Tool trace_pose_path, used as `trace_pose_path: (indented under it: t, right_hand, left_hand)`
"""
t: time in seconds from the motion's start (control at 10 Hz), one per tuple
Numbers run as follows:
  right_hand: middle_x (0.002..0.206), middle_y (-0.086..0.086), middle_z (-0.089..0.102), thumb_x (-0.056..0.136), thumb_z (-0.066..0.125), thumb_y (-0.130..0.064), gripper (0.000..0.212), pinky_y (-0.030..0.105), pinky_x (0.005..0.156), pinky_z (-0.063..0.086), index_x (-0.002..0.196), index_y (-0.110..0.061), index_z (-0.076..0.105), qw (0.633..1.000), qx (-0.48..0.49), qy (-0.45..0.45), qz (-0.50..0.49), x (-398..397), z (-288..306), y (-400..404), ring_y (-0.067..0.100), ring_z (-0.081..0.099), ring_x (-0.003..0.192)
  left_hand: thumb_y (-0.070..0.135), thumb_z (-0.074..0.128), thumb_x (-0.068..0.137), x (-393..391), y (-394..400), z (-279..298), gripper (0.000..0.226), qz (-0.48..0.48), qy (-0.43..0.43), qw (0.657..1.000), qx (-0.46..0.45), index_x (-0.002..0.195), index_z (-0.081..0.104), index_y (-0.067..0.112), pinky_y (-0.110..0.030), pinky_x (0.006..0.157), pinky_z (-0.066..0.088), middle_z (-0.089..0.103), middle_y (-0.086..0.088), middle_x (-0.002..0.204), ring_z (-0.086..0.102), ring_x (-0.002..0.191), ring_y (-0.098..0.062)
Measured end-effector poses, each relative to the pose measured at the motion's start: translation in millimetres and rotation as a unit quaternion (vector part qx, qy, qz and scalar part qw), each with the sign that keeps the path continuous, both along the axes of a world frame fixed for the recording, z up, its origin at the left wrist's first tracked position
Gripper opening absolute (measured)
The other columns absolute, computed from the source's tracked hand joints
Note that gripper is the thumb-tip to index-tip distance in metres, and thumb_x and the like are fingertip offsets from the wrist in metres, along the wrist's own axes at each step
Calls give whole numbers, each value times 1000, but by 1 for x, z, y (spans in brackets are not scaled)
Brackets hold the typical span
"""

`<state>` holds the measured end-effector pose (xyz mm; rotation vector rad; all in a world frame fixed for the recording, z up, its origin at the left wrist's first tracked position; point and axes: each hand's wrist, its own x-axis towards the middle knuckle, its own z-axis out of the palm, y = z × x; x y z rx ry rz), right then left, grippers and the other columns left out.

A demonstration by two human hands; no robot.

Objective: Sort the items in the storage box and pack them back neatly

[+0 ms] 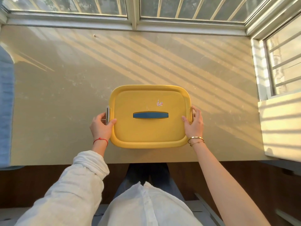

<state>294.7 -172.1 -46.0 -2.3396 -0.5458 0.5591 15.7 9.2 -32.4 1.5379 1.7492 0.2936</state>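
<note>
Yellow box, lid on, sits at centre frame on the table; left hand grips its left clasp, right hand curls around the right one

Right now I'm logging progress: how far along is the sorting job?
Nothing looks done: the yellow box sits on the table with its lid on, no items out. In hand: the left hand and right hand grip the side latches. Left: opening, sorting, repacking.
</note>
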Motion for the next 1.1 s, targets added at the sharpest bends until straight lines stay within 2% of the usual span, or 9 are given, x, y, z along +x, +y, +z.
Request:
trace_pose_path:
  t: [0.1, 0.2, 0.3, 0.5, 0.7, 0.8, 1.0, 1.1]
  right_hand:
    - [132, 11, 48, 84, 70, -26, 72, 34, 91, 42, 142, -9, 32, 999, -34, -5, -33, -1, 1, 4, 23, 52, 114]
    - [121, 14, 48, 84, 70, -22, 53, 36, 85, 47, 127, -2, 47, 998, -48, -36, -31, -4, 1, 7, 28, 57, 101]
    - [118, 15, 49, 83, 69, -16, 42, 30, 77, 44, 118, 0, 50, 997, -39, -59, -37, -9, 1, 10, 28, 58, 95]
    - [113, 15, 47, 83, 67, -10, 36, 40, 75, 51, 114, -1, 50, 994, -39, -105, -14, -15, -5, 11, 32, 57, 91]
    - [115, 13, 47, 87, 64, -17, 39, 39, 78, 51, 121, -4, 50, 994, -40, -101, 15, -12, -1, 6, 29, 57, 96]
    - [115, 12, 50, 88, 64, -22, 43, 38, 84, 50, 125, -6, 50, 993, -43, -105, 36, -8, 3, 1, 27, 54, 103]
    - [120, 15, 53, 92, 57, -21, 38, 37, 96, 43, 126, -3, 51, 992, -10, -123, 27, -4, 26, -7, 29, 48, 115]
    - [116, 13, 56, 93, 56, -19, 33, 29, 94, 39, 122, -5, 55, 988, 16, -143, 58, -8, 42, -9, 26, 48, 112]
  left_hand:
    - [25, 77, 77, 2, -3, -2, 52, 0, 14, 1000, 28, 123, 60, 7, -30, 86, 44, 58, -13, 115, 61, 98, -26]
    - [20, 77, 76, 4, -5, -2, 47, 0, 16, 998, 54, 118, 63, 6, -26, 83, 43, 60, -11, 108, 63, 94, -26]
    - [17, 76, 77, 10, -9, 0, 45, -4, 25, 997, 74, 119, 63, 6, -25, 82, 42, 59, -10, 105, 62, 92, -24]
    - [18, 67, 84, 10, -19, -7, 48, -42, 45, 993, 103, 129, 55, 6, -31, 80, 48, 51, -7, 99, 56, 87, -22]
    - [22, 65, 86, 5, -17, -4, 52, -79, 54, 991, 93, 133, 51, 5, -33, 84, 49, 49, -8, 102, 55, 91, -22]
    - [25, 67, 85, 3, -16, 2, 58, -111, 68, 988, 78, 136, 47, 6, -30, 84, 46, 49, -7, 107, 54, 95, -21]
    - [23, 70, 83, -6, -16, 14, 61, -126, 36, 991, 39, 137, 46, 6, -38, 98, 46, 54, -8, 122, 54, 110, -24]
    - [22, 69, 83, -9, -19, 21, 56, -132, 28, 990, 43, 135, 50, 9, -35, 98, 45, 55, -6, 124, 55, 112, -23]
